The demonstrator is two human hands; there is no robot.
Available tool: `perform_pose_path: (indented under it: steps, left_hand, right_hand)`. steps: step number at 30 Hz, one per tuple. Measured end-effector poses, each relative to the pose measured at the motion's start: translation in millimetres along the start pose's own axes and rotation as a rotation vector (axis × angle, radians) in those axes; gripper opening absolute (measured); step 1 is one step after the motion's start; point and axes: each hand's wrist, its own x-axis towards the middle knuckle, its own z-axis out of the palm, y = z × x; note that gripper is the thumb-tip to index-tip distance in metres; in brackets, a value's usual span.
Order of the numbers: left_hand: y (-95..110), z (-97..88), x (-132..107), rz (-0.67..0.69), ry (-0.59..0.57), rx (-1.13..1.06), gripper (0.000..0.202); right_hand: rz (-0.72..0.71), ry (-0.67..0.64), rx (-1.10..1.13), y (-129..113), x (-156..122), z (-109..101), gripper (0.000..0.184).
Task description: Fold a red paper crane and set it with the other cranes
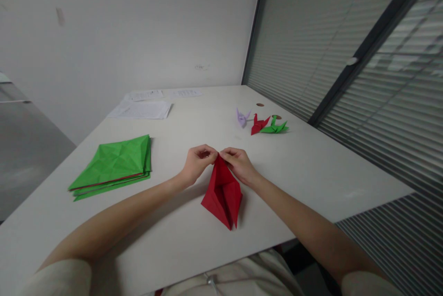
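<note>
A partly folded piece of red origami paper is in front of me, a diamond shape with an opened fold in its middle and two points at the near end. My left hand pinches its far tip from the left, thumb and fingers closed. From the right, my right hand is closed on the same tip, and the fingertips of both hands almost meet there. The near end of the paper lies low over the white table; whether it touches cannot be made out.
To the left lies a stack of creased green paper sheets with a red edge showing. Beyond my right hand stand a purple paper crane, a red one and a green one. White printed papers lie at the back left.
</note>
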Motion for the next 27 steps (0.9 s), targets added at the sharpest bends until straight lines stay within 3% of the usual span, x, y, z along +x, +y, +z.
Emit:
perform_pose_path:
  steps: [27]
  left_hand:
    - [-1.4,-0.3,0.7,-0.016,0.001,-0.012,0.017]
  right_hand:
    - [-0.257,0.007,-0.309,-8.2,-3.4,3.7,0.022]
